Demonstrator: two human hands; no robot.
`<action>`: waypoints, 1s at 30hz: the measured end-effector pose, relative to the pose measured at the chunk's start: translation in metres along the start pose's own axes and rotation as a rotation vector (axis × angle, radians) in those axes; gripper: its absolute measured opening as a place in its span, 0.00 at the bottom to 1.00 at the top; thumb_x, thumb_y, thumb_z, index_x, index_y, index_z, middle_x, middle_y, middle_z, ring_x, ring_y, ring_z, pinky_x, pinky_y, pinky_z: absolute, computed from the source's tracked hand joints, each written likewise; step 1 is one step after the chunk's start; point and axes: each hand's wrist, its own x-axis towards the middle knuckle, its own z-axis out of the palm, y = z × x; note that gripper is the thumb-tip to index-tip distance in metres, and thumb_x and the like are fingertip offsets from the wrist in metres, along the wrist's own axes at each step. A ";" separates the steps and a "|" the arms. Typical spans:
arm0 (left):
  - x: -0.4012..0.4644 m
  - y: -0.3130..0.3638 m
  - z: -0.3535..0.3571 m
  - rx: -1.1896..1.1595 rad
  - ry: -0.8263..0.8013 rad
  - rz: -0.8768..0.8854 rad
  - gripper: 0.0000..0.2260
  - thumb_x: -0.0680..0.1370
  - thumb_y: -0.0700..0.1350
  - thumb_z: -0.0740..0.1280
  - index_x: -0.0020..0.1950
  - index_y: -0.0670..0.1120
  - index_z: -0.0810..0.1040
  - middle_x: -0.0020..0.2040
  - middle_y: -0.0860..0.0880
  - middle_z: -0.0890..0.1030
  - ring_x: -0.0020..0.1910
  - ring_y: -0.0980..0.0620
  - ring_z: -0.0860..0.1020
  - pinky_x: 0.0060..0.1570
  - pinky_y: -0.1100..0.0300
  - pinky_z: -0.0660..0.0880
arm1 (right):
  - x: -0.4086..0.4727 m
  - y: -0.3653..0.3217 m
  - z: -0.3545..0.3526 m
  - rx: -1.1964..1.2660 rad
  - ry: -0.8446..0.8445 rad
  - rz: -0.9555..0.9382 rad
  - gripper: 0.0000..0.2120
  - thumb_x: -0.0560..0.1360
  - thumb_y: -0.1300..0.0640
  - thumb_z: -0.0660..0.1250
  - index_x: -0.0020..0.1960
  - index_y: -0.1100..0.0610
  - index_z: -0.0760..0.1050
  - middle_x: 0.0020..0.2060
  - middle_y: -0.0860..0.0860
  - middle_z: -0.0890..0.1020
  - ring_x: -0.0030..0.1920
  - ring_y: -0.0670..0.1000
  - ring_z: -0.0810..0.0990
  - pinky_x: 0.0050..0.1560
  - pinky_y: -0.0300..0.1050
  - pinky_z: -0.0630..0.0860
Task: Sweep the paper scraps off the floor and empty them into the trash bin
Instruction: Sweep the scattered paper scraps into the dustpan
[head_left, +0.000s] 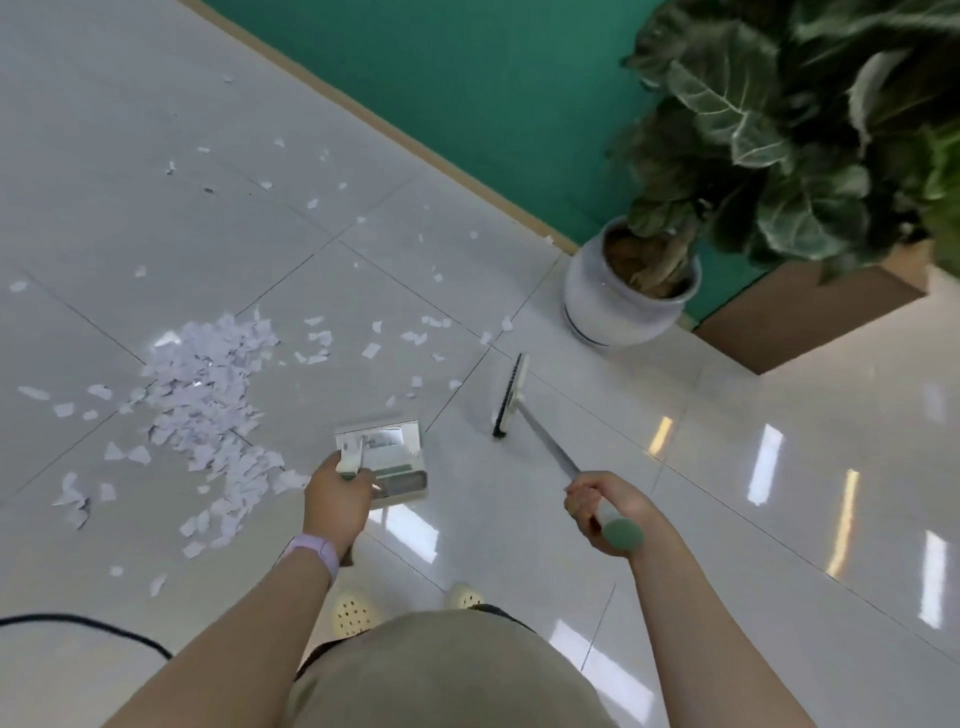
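Head view. Nearest the lens: beige clothing (441, 675) filling the bottom edge, two pale perforated shoes (353, 613) peeking out just beyond it on the white tiled floor (727, 519).

Left hand (332, 499) is reaching forward, forearm extended, a pale lilac wristband (311, 556) sitting at the wrist. Fingers are curling round the short handle of the dustpan (387, 457), gripping it; the pan is lying just beyond the shoes, looking empty, its interior reflective.

Right hand (602, 512) is wrapping round the green-capped end of the broom (519, 410) handle, fist closed on it, knuckles up. The handle is angling forward and left from the fist; the broom head is standing right of the dustpan, apart from it, dark bristles facing the pan.

Paper scraps (208, 389) are lying mostly in a dense heap left of the dustpan, the nearest pieces reaching almost to the left hand. Looser bits are trailing beyond the dustpan, a few near the broom head.

Far right of the dustpan: a potted plant (623, 296) in a white pot against a green wall (467, 78). A black cable (78, 623) is curving along the floor, near-left of the dustpan.
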 end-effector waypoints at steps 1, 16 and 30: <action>0.004 0.004 0.002 0.002 -0.019 0.012 0.06 0.78 0.37 0.63 0.47 0.46 0.77 0.33 0.49 0.78 0.30 0.50 0.73 0.29 0.60 0.69 | -0.003 -0.001 -0.001 0.013 0.028 -0.032 0.13 0.75 0.68 0.60 0.37 0.55 0.64 0.24 0.46 0.65 0.17 0.43 0.64 0.17 0.32 0.67; 0.062 0.032 0.005 0.009 -0.018 -0.076 0.09 0.79 0.39 0.65 0.57 0.43 0.80 0.39 0.43 0.81 0.34 0.48 0.76 0.33 0.59 0.74 | 0.071 -0.067 0.047 -0.634 0.406 -0.141 0.07 0.65 0.66 0.64 0.34 0.57 0.69 0.20 0.51 0.72 0.19 0.51 0.72 0.22 0.36 0.68; 0.060 0.071 0.029 -0.041 0.413 -0.303 0.08 0.78 0.41 0.66 0.56 0.47 0.80 0.33 0.47 0.80 0.30 0.47 0.76 0.32 0.54 0.75 | 0.132 -0.047 0.247 -1.082 -0.096 0.211 0.06 0.75 0.70 0.57 0.46 0.61 0.69 0.38 0.54 0.72 0.33 0.49 0.72 0.27 0.38 0.73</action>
